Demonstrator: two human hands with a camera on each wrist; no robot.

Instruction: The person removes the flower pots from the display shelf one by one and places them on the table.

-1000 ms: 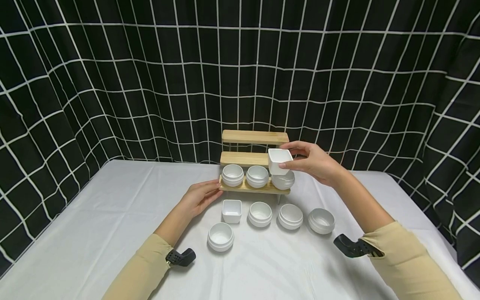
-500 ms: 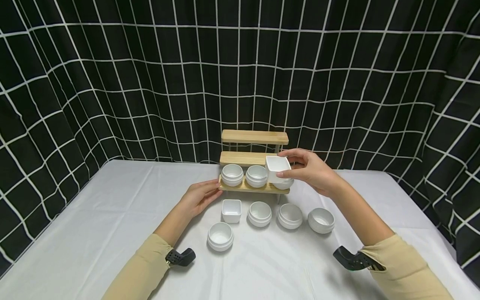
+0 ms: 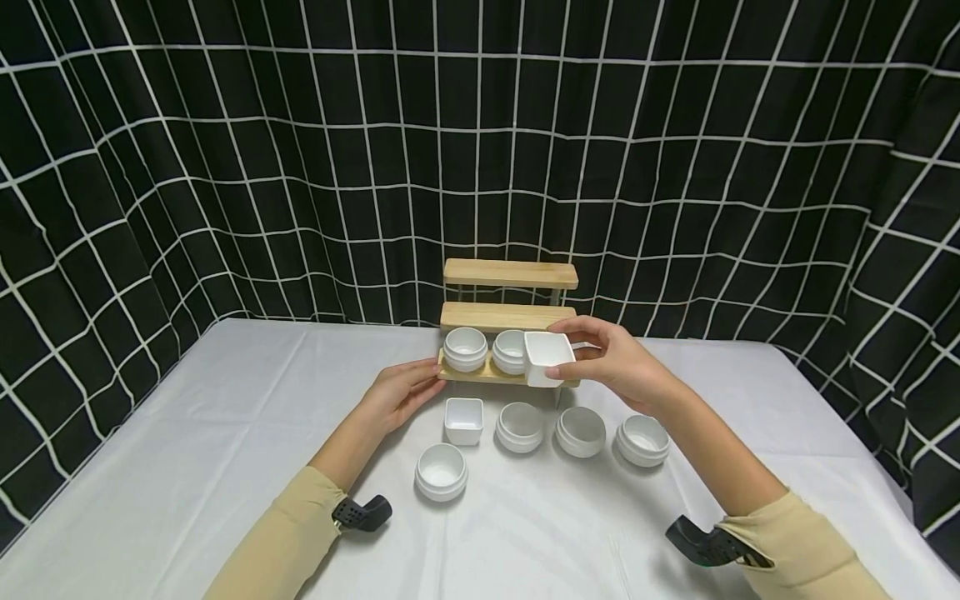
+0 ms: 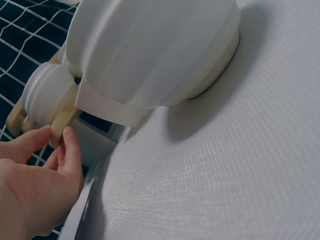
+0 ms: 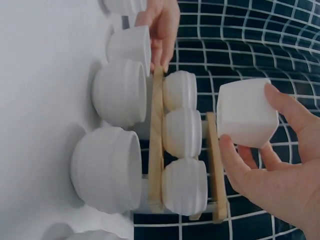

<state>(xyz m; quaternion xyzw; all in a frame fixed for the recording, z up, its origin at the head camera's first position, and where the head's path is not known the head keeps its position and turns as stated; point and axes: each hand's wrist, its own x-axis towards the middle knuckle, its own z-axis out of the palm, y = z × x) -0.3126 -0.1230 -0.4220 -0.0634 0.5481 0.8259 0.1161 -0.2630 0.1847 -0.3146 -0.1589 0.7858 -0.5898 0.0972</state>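
Note:
My right hand (image 3: 626,367) holds a white square bowl (image 3: 542,367) by its sides, thumb on the near side and fingers behind. In the right wrist view this square bowl (image 5: 245,112) is raised clear of a three-tier wooden display stand (image 3: 498,316). My left hand (image 3: 397,396) pinches the left end of the stand's lowest tier between thumb and fingers, plainly seen in the left wrist view. Three white round bowls sit on that tier: the left one (image 3: 465,352), the middle one (image 3: 507,354), and the right one (image 5: 185,187), hidden in the head view behind the square bowl.
Before the stand, a second square bowl (image 3: 463,421) and round bowls (image 3: 520,427), several in all, stand on the white cloth (image 3: 225,433). One round bowl (image 3: 441,473) is nearest, beside the left forearm. A black gridded curtain (image 3: 375,167) hangs behind the table.
My right hand has brought the square bowl down and slightly left, so that it now covers the right round bowl in the head view. The left hand keeps its place on the stand.

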